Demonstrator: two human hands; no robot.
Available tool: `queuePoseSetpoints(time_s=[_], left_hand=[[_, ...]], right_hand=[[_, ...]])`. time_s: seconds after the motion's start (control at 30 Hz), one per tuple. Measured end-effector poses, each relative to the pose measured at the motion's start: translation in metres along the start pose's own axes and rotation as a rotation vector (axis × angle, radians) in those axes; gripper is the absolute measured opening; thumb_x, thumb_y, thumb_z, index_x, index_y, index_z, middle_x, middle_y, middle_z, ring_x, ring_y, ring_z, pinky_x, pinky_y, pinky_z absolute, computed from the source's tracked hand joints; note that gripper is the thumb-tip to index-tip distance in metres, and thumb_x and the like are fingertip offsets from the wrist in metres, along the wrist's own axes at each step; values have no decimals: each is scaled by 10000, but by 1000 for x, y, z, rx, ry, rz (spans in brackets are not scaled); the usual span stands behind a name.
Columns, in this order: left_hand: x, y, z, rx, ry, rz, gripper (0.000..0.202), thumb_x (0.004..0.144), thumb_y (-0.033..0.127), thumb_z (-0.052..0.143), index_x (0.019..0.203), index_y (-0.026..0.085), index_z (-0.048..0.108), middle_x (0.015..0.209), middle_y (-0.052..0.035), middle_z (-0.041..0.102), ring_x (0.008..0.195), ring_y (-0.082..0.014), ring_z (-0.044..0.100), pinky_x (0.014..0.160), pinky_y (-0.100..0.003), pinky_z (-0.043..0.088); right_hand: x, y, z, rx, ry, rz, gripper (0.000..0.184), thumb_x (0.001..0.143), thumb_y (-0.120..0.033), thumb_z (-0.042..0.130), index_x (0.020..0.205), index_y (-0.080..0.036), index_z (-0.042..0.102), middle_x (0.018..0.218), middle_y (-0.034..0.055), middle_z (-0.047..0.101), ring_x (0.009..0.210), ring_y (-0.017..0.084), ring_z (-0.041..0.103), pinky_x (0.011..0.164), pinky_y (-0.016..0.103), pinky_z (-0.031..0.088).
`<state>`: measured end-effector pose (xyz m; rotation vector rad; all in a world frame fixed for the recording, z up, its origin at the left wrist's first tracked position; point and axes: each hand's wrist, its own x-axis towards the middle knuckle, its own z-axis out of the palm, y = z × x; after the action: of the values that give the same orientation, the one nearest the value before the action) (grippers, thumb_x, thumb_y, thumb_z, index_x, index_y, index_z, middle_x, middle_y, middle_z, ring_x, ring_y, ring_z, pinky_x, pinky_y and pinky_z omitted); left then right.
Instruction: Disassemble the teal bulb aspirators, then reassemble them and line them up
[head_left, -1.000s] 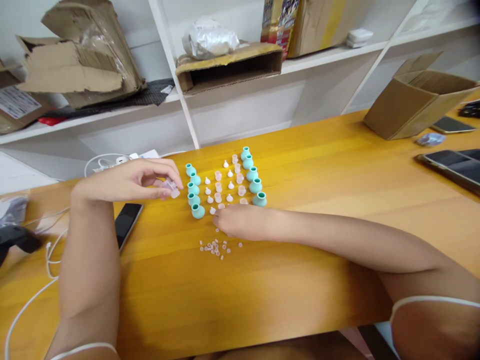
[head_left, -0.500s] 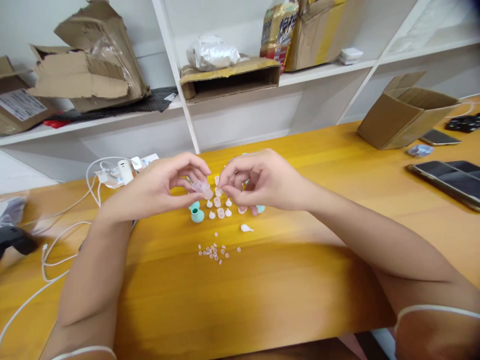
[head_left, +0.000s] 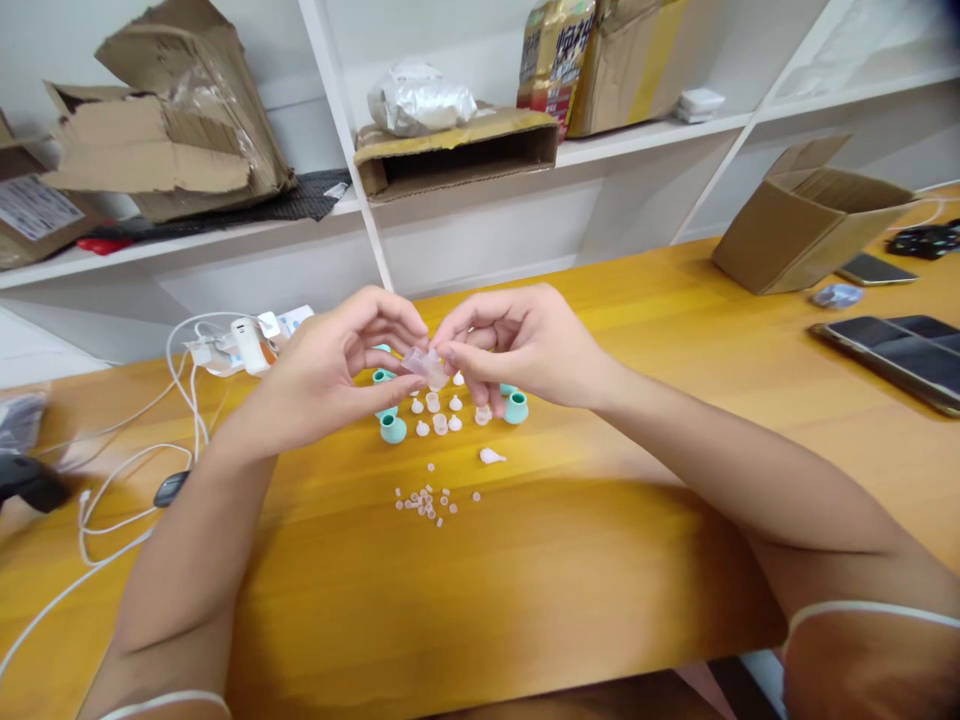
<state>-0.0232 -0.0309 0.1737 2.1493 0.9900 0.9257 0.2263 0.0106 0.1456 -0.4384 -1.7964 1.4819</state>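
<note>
My left hand [head_left: 341,365] has its thumb and fingers closed around a translucent plastic piece [head_left: 425,368], which looks like a small tube-shaped fitting. Against the right end of that piece, the thumb and forefinger of my right hand [head_left: 529,345] are pinched together. Whatever lies between those right fingertips is too small to make out. Below the hands, on the table, stand teal pots [head_left: 392,430], clear little cups [head_left: 440,424] and white cone-shaped caps [head_left: 422,429] in rows. A white teardrop-shaped piece [head_left: 491,456] lies nearer me, beside several tiny clear rings [head_left: 426,502].
White cables and a charger [head_left: 247,345] lie at the left, with a black mouse [head_left: 172,488] by my left forearm. To the right are an open cardboard box [head_left: 802,235] and a phone [head_left: 892,355]. Shelves with boxes [head_left: 457,150] run behind the wooden table [head_left: 525,590].
My right fingertips have come in to touch the plastic piece held in my left hand. Both hands have risen slightly, and the left has shifted right. More of the teal pots shows.
</note>
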Motion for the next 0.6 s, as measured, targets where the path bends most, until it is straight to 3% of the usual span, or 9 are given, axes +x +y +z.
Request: queuePoseSetpoints(time_s=[0.23,0.6], left_hand=[[1,1,3,10,33,-23,363,940,356,870,1206,233,655,1131,-58,774,1072,-218,800,951,-348,702],[1,0,5,60,68,-17,347,917,353,898,1162,220,690,1108,-55,780,999,-210,807,925,-351,704]], right_hand=[[-2,0,-4,-177,64,-66,275,937,-407,844,1022,-156,769,657,-18,729,477,107,654,413,193,514],[-2,0,-12,-325,43,-114,224,980,-390,787,994,-167,778,710,-7,741,509,106,658,472,213,543]])
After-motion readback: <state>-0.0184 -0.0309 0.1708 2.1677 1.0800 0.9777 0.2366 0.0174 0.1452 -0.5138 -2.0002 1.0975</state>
